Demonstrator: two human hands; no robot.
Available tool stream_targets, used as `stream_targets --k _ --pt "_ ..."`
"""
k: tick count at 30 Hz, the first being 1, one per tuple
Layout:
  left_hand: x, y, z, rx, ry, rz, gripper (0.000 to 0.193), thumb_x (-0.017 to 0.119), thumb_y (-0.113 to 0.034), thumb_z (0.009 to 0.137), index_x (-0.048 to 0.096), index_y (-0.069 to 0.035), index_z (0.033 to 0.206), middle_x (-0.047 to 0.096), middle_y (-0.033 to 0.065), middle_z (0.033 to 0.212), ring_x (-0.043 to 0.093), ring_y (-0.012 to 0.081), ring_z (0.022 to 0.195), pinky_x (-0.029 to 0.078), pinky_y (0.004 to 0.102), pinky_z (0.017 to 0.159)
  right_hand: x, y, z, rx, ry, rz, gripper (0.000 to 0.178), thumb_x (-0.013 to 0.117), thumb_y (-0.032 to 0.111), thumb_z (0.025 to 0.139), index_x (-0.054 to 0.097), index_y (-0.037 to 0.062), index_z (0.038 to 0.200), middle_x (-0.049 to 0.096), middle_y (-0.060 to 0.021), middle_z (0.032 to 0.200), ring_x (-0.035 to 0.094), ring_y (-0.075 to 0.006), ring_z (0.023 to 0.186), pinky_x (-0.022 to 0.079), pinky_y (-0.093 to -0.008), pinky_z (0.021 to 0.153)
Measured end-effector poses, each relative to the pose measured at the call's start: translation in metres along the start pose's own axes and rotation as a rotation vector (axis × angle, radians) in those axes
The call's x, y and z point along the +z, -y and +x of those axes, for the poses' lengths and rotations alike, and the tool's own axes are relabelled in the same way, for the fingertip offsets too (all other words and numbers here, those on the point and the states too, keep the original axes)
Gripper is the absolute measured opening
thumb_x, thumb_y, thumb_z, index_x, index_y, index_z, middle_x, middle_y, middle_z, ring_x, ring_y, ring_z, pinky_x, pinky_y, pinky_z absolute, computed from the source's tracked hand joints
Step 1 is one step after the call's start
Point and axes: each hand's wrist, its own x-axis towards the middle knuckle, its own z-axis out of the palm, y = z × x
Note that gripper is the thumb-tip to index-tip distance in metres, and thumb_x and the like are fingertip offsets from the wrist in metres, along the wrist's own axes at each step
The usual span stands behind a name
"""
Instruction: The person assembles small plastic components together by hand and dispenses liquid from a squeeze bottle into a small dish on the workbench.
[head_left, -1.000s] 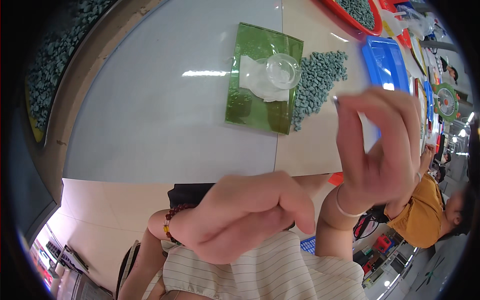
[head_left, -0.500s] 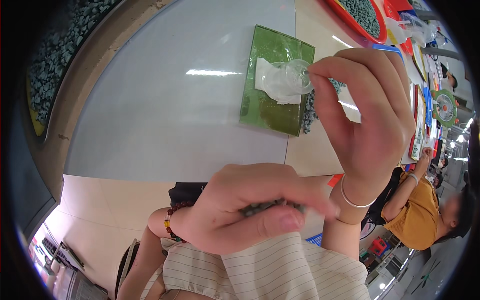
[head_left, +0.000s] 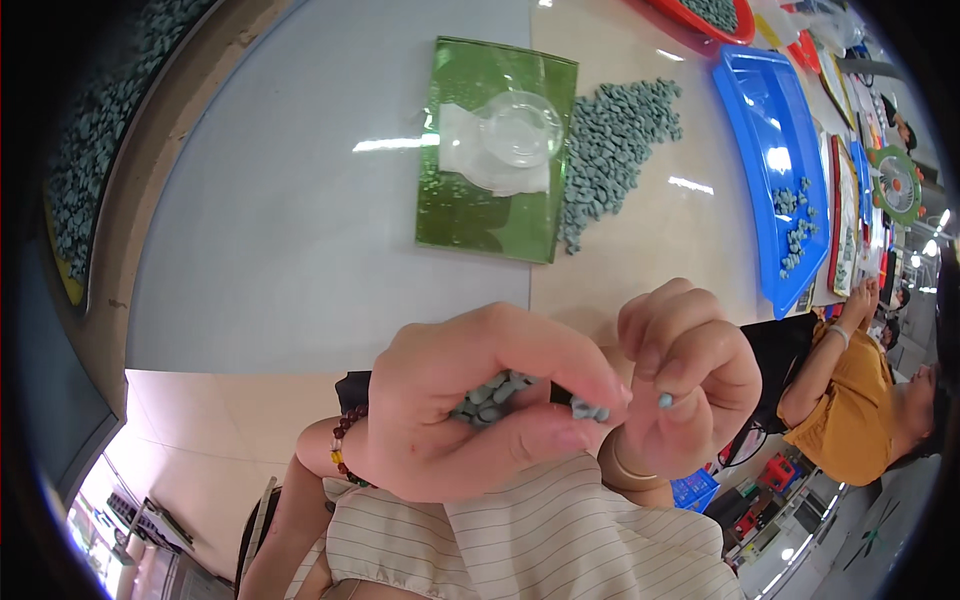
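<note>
My left hand [head_left: 470,400] is curled around a handful of small grey-green stones [head_left: 485,398]. A few more of these stones show between its thumb and forefinger tips. Close beside it, on the right, my right hand [head_left: 695,375] is pinched shut on one tiny blue-green stone [head_left: 665,400]. Beyond both hands lies a green glassy slab [head_left: 490,225]. White paper [head_left: 462,140] rests on the slab, with a small clear round dish [head_left: 525,128] on top. A pile of grey-green stones [head_left: 615,145] spreads against the slab's right side.
A blue tray [head_left: 745,110] with some stones stands at the right. At the far right is a red basin [head_left: 700,25] of stones. A stone-filled container [head_left: 95,190] sits at the left. Another person in a mustard top [head_left: 850,420] works at the right, near a green fan [head_left: 897,185].
My right hand has moved back from the clear dish to beside my left hand, and a tiny stone now shows in its pinch. The view has shifted, showing the stone pile and blue tray.
</note>
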Motion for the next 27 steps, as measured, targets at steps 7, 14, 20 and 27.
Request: stream_targets --k 7,14,20,27 --pt "0.014 0.008 -0.001 0.012 -0.133 -0.035 0.021 0.069 0.008 0.067 0.059 0.003 0.085 0.064 0.0104 0.076 0.059 0.0086 0.059 0.044 0.0184 0.054 0.003 0.008 -0.009 -0.016 -0.066 -0.107 0.015 0.058 0.013 0.080 0.049 0.0026 0.072 0.052 -0.0117 0.074 0.052 -0.0216 0.063 0.044 -0.0321 0.059" --pt "0.029 0.018 0.001 0.157 -0.218 -0.096 0.027 0.076 0.007 0.058 0.058 0.006 0.078 0.063 0.0148 0.073 0.063 0.0161 0.061 0.049 0.0227 0.057 -0.013 0.016 -0.006 -0.163 0.178 -0.246 0.025 0.062 -0.010 0.061 0.058 -0.0041 0.086 0.058 -0.0169 0.088 0.060 -0.0236 0.073 0.050 -0.0349 0.067" --pt "0.033 0.021 0.001 0.188 -0.284 -0.089 0.027 0.077 0.007 0.056 0.058 0.004 0.074 0.063 0.0155 0.069 0.063 0.0166 0.059 0.048 0.0204 0.053 -0.013 0.015 -0.008 -0.293 0.170 -0.436 0.016 0.065 0.000 0.065 0.056 -0.0016 0.078 0.059 -0.0157 0.082 0.062 -0.0225 0.070 0.048 -0.0370 0.070" --pt "0.025 0.019 0.003 0.202 -0.145 -0.011 0.027 0.079 0.003 0.055 0.059 0.001 0.073 0.063 0.0124 0.069 0.061 0.0131 0.057 0.044 0.0181 0.048 -0.016 0.024 -0.002 -0.428 0.287 -0.624 0.016 0.066 0.009 0.071 0.055 0.0004 0.078 0.059 -0.0144 0.082 0.062 -0.0233 0.067 0.047 -0.0387 0.071"
